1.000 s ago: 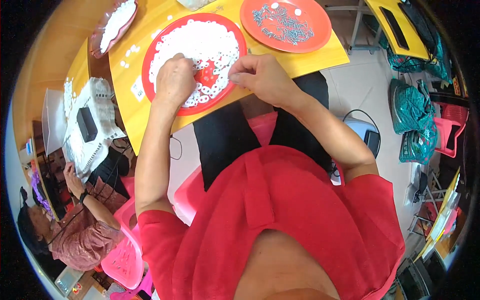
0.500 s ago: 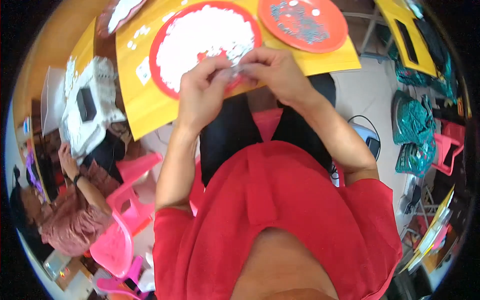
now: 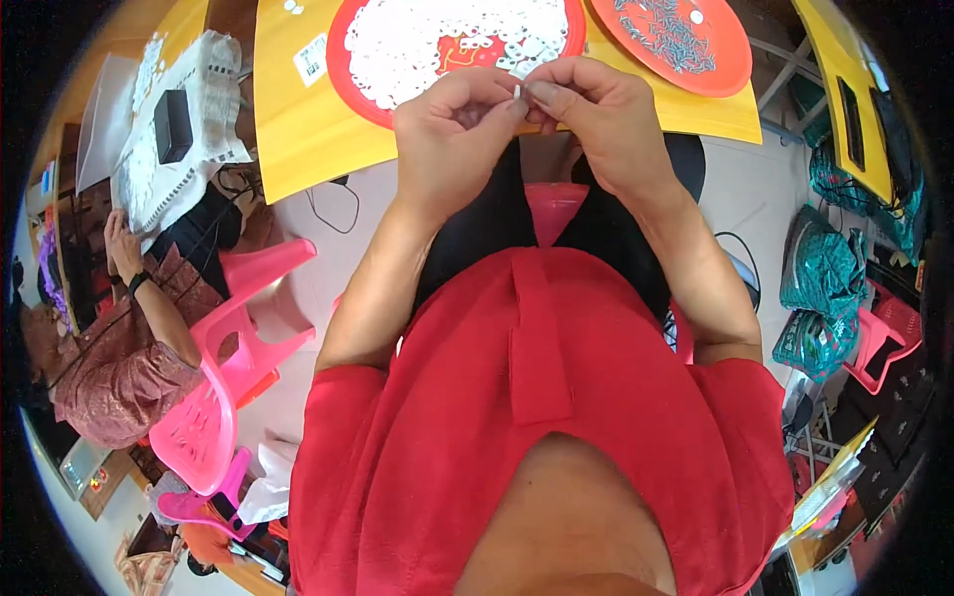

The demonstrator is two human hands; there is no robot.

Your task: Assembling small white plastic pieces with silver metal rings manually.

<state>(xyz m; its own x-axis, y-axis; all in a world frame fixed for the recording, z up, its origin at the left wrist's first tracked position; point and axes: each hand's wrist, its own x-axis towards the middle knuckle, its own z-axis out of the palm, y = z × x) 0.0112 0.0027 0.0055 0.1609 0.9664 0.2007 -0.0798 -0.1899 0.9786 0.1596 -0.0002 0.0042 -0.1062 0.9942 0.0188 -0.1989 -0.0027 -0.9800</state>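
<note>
Over the near rim of a round red tray (image 3: 336, 62), my left hand (image 3: 452, 134) and my right hand (image 3: 608, 124) meet fingertip to fingertip. Both are closed in a pinch. A small white plastic piece (image 3: 517, 91) sticks up between the left thumb and fingers; whatever the right fingertips pinch is hidden. Many small white pieces (image 3: 393, 50), some with a hole, fill the tray, apart from a patch of bare red bottom near my hands. To the right stands an orange-red plate (image 3: 730, 81) with a heap of thin grey metal pins (image 3: 681, 42), like nails or screws.
The tray and plate stand on a yellow tabletop (image 3: 298, 149), whose near edge lies at my knees. At left a person (image 3: 129, 348) sits on a pink chair (image 3: 199, 437) beside a cloth-covered surface with a black box (image 3: 173, 126). Green bags (image 3: 820, 263) lie at right.
My hands have shifted a little right in the picture, still together, and the white piece now shows. The whole view has moved, so tray and plate sit higher and further right.
</note>
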